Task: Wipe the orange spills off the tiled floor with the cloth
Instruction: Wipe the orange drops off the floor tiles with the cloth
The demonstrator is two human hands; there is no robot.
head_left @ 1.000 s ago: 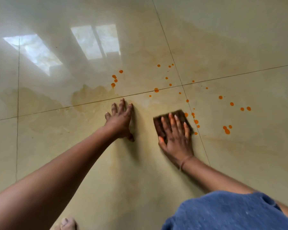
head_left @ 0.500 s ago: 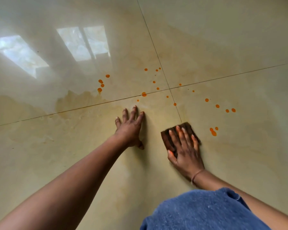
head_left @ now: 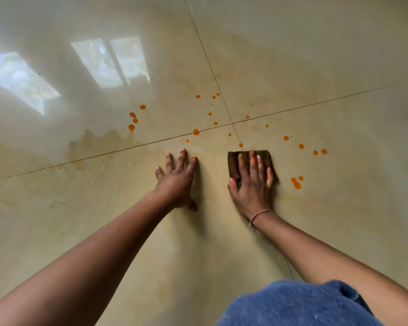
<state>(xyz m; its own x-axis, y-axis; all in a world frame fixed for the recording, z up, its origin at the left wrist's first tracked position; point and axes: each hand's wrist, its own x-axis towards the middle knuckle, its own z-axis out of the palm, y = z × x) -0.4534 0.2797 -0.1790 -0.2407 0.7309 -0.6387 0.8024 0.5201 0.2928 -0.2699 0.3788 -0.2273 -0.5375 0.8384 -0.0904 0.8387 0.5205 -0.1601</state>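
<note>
Since half a second earlier the cloth (head_left: 233, 164) had gone forward under my right hand (head_left: 251, 189), from level with the paired drops (head_left: 296, 183) to just short of the crossing of the tile joints (head_left: 232, 123). Head view: right hand lay flat on the cloth, fingers (head_left: 252, 165) straight and pressing, none curled round it. Left hand (head_left: 178, 182) lay spread palm-down on the tiled floor (head_left: 316, 67) just beside, holding nothing, apparently as a brace. Cloth: a flat dark-brown square, touching the floor. One orange drop (head_left: 240, 145) sat just beyond its far left corner and the paired drops near its right edge, with more scattered ahead. Judgement: light, soft, limp. It would likely bunch if dragged by a corner, so palm pressure over the middle, fingertips toward the leading edge, suited it better than a pinch. Glossy tile carrying a yellowish film (head_left: 97, 142) looked slick, so I expected the cloth to slide easily and to smear unless turned to a clean face.
</note>
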